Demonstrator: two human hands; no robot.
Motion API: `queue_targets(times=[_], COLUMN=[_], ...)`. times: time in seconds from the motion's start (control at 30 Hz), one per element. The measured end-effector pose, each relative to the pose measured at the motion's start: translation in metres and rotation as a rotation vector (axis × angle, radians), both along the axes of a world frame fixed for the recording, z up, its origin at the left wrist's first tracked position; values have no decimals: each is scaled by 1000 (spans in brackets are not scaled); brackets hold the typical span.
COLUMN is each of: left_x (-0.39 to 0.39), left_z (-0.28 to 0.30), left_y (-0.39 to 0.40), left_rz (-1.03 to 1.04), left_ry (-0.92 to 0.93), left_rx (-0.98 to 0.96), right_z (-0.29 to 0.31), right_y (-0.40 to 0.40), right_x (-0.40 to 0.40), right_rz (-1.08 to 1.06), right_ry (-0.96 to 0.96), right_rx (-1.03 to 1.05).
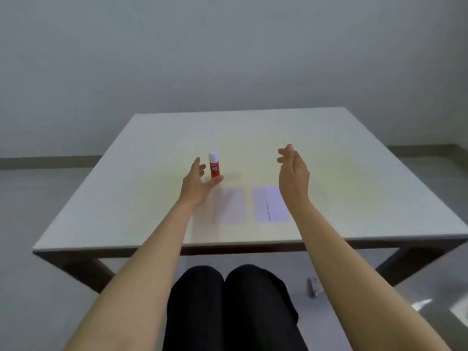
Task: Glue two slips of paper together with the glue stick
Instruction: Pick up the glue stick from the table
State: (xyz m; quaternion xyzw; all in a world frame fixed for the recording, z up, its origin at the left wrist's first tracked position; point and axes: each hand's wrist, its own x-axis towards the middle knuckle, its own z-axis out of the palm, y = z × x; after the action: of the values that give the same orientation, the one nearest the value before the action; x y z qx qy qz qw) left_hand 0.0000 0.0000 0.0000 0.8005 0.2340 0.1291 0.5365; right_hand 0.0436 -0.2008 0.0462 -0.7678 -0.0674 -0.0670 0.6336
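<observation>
A red glue stick (215, 165) with a white cap still on it stands upright on the pale table (354, 188), a little left of centre; its contents are hidden by the cap; the left hand (196, 184) is spread beside it, fingers apart, thumb tip just at the foot of the tube and the other fingers on its left side, and whether any of them actually touches it cannot be told; the right hand (293, 173) hovers over the table to the right, edge-on to the camera, fingers loosely curled and parted, holding nothing; nearer the person, two pale slips lie flat side by side with a narrow gap between them, the left slip (230, 206) just below the glue stick, the right slip (269, 205) bearing a thin dark line down its middle and partly covered at its right edge by the right wrist.
</observation>
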Motion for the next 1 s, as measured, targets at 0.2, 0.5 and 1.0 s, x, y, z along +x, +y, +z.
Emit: queue_targets(times=[0.2, 0.5, 1.0], left_x=[21, 20, 1], left_z=[-6, 34, 60], left_y=[-11, -20, -56], left_rz=[104, -58, -153], left_ry=[-57, -272, -375], left_rx=[122, 525, 935], right_z=[-7, 7, 30], right_y=[-10, -2, -16], right_x=[14, 33, 34], right_rz=[21, 137, 587], right_ry=[-31, 28, 187], right_rx=[-27, -88, -100])
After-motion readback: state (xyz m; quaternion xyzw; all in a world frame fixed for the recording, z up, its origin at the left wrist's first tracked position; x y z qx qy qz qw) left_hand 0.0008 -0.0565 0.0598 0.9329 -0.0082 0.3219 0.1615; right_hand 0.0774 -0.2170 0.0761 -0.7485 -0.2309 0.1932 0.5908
